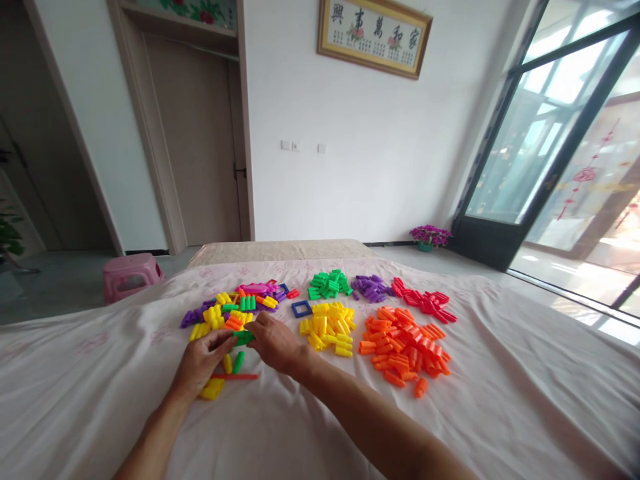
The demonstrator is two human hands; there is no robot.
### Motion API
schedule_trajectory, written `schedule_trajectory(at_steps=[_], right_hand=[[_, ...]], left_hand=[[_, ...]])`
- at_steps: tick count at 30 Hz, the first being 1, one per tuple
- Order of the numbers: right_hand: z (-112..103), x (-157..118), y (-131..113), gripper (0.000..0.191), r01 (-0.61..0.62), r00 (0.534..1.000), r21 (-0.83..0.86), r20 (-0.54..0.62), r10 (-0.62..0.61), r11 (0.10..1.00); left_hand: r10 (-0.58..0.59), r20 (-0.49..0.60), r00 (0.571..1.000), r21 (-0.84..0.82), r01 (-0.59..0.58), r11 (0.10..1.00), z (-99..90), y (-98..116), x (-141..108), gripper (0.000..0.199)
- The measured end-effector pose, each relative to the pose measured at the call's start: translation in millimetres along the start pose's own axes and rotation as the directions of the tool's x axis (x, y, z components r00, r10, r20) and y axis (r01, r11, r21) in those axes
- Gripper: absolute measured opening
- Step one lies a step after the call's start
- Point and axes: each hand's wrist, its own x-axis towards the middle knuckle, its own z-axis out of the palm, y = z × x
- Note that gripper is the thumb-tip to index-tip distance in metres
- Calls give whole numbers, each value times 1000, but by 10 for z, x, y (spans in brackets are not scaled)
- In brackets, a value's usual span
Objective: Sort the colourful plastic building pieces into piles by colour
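Observation:
My left hand (203, 363) and my right hand (274, 340) come together at the front of a mixed pile. Between them is a green plastic building piece (243, 338), with the fingers of both hands closed on its ends. Just below lie a loose green piece (239, 362) and a small yellow piece (227, 363). A thin red stick (235, 377) and a yellow block (213, 389) rest close to my left wrist. Behind my hands spreads the mixed pile of yellow pieces (213, 315), purple pieces (193, 317) and pink pieces (257, 289).
Sorted heaps stand to the right: green (330, 285), yellow (327, 325), purple (371, 289), red (425, 300) and orange (405, 343). A blue square frame (301, 308) lies between the heaps. The cloth (525, 400) is wrinkled. A pink stool (133, 273) stands beyond its left edge.

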Motion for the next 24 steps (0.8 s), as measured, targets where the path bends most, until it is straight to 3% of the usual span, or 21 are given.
schedule_trajectory(at_steps=[2, 4, 8, 11, 14, 17, 19, 21, 24], right_hand=[[-70, -57, 71, 26, 5, 1000, -49, 10, -5, 999], [-187, -129, 189, 25, -27, 1000, -80, 8, 27, 996], [-540, -243, 567, 19, -232, 972, -90, -70, 226, 969], [-836, -261, 937, 19, -438, 893, -136, -181, 412, 889], [-1101, -242, 1300, 21, -612, 780, -119, -257, 571, 782], [-1273, -222, 1545, 33, -699, 684, -36, -326, 653, 714], [-1292, -213, 1586, 40, -713, 658, -13, -358, 662, 701], [-1212, -209, 1504, 39, -675, 685, 13, -359, 633, 738], [-925, -217, 1169, 31, -478, 826, 100, -287, 485, 873]], left_hand=[[-43, 21, 999, -34, 44, 998, -16, -26, 9, 48], [-83, -24, 996, -77, 81, 994, -46, -85, 27, 51], [-122, -76, 990, -153, 110, 982, -73, -176, 53, 55], [-100, -35, 994, -137, 95, 986, -30, -172, 53, 51], [-90, -11, 996, -99, 89, 991, 15, -166, 52, 49], [-84, -9, 996, -89, 83, 993, 25, -174, 55, 49], [-84, -13, 996, -86, 82, 993, 24, -165, 53, 48], [-79, -12, 997, -83, 78, 994, 24, -140, 46, 49], [-69, 11, 998, -83, 70, 994, 29, -89, 30, 50]])
